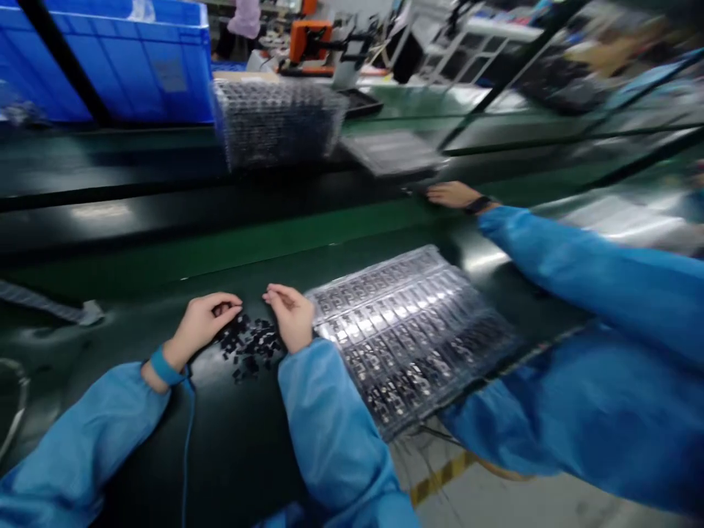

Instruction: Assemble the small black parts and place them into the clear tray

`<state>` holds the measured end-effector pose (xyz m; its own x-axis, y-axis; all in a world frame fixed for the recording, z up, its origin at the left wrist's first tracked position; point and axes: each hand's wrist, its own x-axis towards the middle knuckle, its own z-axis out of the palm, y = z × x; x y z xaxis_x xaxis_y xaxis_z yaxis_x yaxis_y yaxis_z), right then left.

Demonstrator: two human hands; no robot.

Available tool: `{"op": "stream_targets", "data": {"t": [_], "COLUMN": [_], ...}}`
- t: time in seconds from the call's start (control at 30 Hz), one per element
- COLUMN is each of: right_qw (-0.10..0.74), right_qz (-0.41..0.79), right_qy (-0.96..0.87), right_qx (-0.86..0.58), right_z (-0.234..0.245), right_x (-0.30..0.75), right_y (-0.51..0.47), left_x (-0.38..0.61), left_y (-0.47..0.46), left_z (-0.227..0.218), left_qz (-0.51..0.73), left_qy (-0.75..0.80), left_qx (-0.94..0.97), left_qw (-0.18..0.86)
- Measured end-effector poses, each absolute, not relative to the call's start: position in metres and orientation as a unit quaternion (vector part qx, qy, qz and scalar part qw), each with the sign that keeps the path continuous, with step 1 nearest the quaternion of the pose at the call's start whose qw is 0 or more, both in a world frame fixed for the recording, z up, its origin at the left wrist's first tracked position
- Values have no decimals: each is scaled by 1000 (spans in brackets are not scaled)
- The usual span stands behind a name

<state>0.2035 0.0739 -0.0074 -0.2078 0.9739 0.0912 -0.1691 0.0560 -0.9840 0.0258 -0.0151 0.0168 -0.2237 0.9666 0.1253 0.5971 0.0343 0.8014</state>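
A loose pile of small black pieces [250,348] lies on the dark green work surface between my two hands. At the pile's upper left edge, my left hand [201,326] is closed in a pinch, and what its fingertips hold is too small to make out. My right hand [291,315] is pinched too, just right of the pile and beside the left edge of a clear plastic tray [379,282]. Rows of small dark and metallic parts [418,378] fill the tray's pockets. A blue wrist strap [163,367] with a cord circles my left wrist.
A co-worker's hand [454,194] and blue sleeve reach in from the right, beyond the tray. Stacked clear trays [280,121], a flatter tray stack [393,152] and a blue bin [126,66] stand at the back. A blue cord [188,447] hangs from my wrist strap.
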Motion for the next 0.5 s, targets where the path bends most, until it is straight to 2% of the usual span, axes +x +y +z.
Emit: {"op": "stream_targets", "data": {"t": [0.5], "right_qw": [482], "right_qz": [554], "right_qy": [-552], "right_qx": [-395], "right_z": [-6], "right_x": [205], "right_y": [76], "left_x": [29], "left_y": [-13], "left_z": [22], "left_qz": [423], "left_qy": [678], "left_qx": [541], "left_qw": [263]}}
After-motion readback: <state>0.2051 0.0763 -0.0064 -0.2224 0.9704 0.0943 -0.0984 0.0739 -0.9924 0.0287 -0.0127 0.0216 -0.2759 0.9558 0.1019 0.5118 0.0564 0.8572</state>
